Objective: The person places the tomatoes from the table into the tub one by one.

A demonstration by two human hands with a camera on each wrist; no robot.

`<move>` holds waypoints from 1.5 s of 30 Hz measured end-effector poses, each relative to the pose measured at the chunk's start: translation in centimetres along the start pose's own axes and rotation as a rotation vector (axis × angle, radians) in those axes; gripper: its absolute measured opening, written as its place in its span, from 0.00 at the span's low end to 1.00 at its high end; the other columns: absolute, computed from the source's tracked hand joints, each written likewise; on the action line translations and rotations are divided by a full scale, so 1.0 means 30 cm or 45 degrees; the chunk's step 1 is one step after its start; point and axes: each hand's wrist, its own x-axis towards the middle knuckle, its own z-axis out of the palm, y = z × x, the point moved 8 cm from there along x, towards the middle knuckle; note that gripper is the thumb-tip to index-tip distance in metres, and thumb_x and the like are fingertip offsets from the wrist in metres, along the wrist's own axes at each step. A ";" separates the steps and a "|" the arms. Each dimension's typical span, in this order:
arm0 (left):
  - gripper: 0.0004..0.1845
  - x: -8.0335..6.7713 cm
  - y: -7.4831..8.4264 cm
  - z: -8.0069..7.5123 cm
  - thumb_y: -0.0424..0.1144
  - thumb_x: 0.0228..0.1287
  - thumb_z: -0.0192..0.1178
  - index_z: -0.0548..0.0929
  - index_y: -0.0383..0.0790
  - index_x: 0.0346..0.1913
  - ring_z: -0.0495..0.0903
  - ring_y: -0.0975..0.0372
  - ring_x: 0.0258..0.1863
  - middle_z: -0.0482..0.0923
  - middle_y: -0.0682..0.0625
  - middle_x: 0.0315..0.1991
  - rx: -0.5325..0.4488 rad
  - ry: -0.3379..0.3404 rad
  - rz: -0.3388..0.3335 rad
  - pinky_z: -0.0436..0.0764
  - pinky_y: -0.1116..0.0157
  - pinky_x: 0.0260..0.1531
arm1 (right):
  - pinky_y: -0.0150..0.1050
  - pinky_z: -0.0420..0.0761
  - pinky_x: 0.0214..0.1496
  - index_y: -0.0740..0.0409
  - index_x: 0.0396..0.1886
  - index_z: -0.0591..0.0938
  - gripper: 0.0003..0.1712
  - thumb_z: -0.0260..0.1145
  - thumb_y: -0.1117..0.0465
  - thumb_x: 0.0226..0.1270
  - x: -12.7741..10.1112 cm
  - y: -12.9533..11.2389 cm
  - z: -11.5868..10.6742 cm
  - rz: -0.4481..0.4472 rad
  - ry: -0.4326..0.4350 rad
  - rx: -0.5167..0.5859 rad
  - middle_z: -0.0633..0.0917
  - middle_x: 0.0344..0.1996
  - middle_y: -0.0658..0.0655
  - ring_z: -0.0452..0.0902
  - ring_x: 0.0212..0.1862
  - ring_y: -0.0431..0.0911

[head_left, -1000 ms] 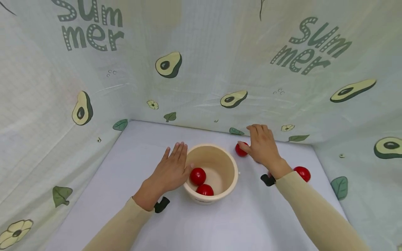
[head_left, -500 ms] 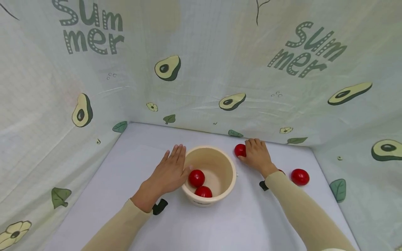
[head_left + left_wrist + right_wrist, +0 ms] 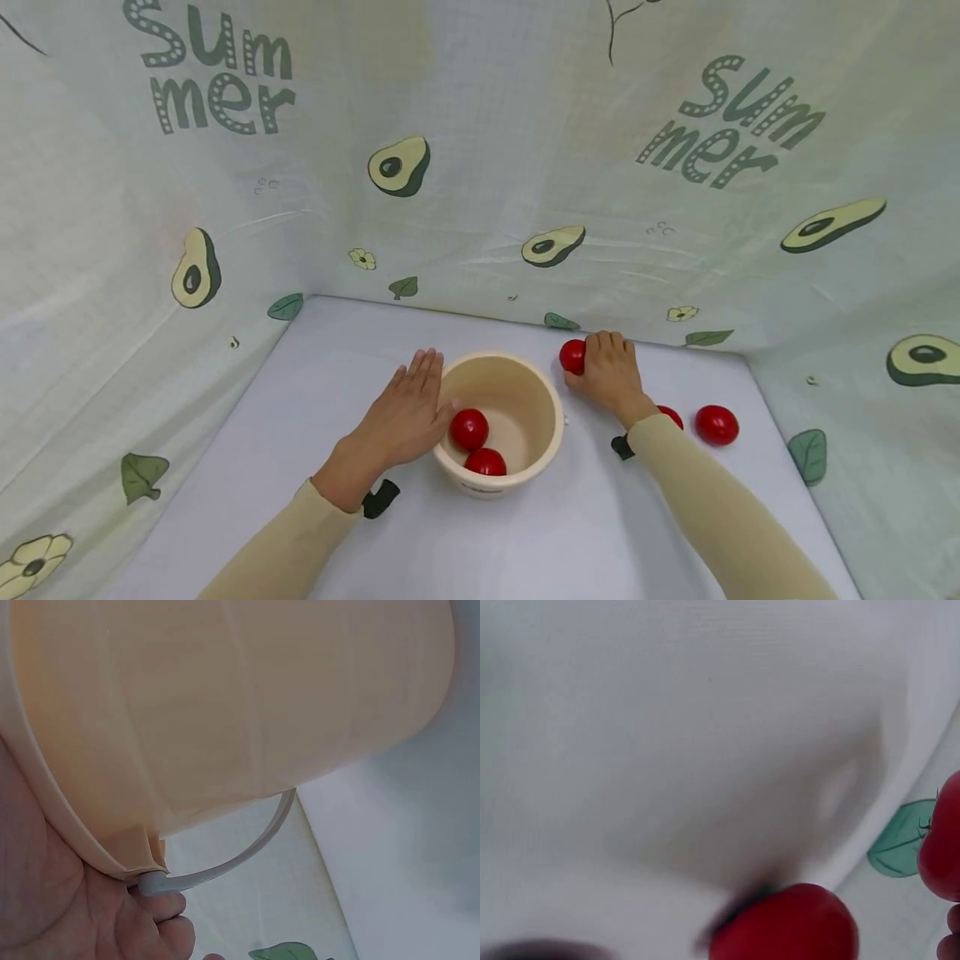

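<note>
Left hand (image 3: 405, 412) flat against the left outer wall of the cream bucket (image 3: 534, 450), fingers straight, thumb at the rim; nothing gripped. Left wrist view: palm (image 3: 45, 900) touching the bucket wall (image 3: 225, 705) right by the handle pivot, thin grey handle (image 3: 240, 851) hanging down.

Bucket sits mid-table, slightly toward the back edge. Two red tomatoes inside: one (image 3: 469, 429) on the left of the floor, one (image 3: 485, 462) against the near wall.

Right hand (image 3: 611, 375) is near the back edge, just right of the bucket, fingers curled over a tomato (image 3: 572, 356) that rests on the table (image 3: 300, 417).

Two more tomatoes on the table toward the right edge: one (image 3: 671, 416) half hidden behind the right sleeve, one (image 3: 716, 424) in the open beside it.

Right wrist view is blurred: two red tomatoes, (image 3: 787, 922) and (image 3: 941, 840), over white table surface
</note>
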 end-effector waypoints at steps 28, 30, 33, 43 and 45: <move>0.43 0.016 0.008 -0.005 0.55 0.83 0.45 0.48 0.27 0.83 0.43 0.43 0.86 0.46 0.34 0.85 0.023 0.005 0.026 0.46 0.44 0.84 | 0.58 0.76 0.43 0.69 0.47 0.76 0.38 0.72 0.40 0.54 -0.059 -0.167 -0.387 -0.275 0.423 -0.060 0.81 0.41 0.69 0.74 0.44 0.63; 0.43 0.017 0.010 -0.004 0.55 0.83 0.45 0.48 0.27 0.84 0.43 0.44 0.86 0.46 0.34 0.85 0.020 0.003 0.024 0.46 0.44 0.84 | 0.58 0.75 0.43 0.69 0.49 0.76 0.38 0.73 0.41 0.54 -0.062 -0.192 -0.426 -0.286 0.452 -0.033 0.81 0.42 0.69 0.74 0.45 0.63; 0.43 0.016 0.010 -0.003 0.56 0.83 0.45 0.48 0.27 0.84 0.43 0.44 0.86 0.47 0.34 0.85 0.030 -0.003 0.020 0.46 0.44 0.84 | 0.57 0.75 0.44 0.69 0.51 0.76 0.40 0.74 0.41 0.53 -0.066 -0.250 -0.477 -0.300 0.466 0.012 0.80 0.44 0.69 0.73 0.46 0.63; 0.43 0.009 0.007 -0.011 0.56 0.83 0.45 0.49 0.27 0.83 0.44 0.42 0.86 0.48 0.34 0.85 0.081 -0.001 0.030 0.48 0.43 0.83 | 0.52 0.77 0.44 0.66 0.50 0.78 0.38 0.72 0.38 0.55 -0.111 -0.513 -0.477 -0.401 0.393 0.116 0.82 0.44 0.64 0.76 0.47 0.58; 0.43 0.011 0.006 -0.010 0.56 0.83 0.44 0.49 0.27 0.84 0.44 0.42 0.86 0.48 0.34 0.85 0.091 0.005 0.035 0.48 0.43 0.83 | 0.50 0.77 0.43 0.65 0.49 0.78 0.37 0.72 0.38 0.55 -0.117 -0.543 -0.455 -0.400 0.367 0.130 0.82 0.42 0.62 0.75 0.45 0.57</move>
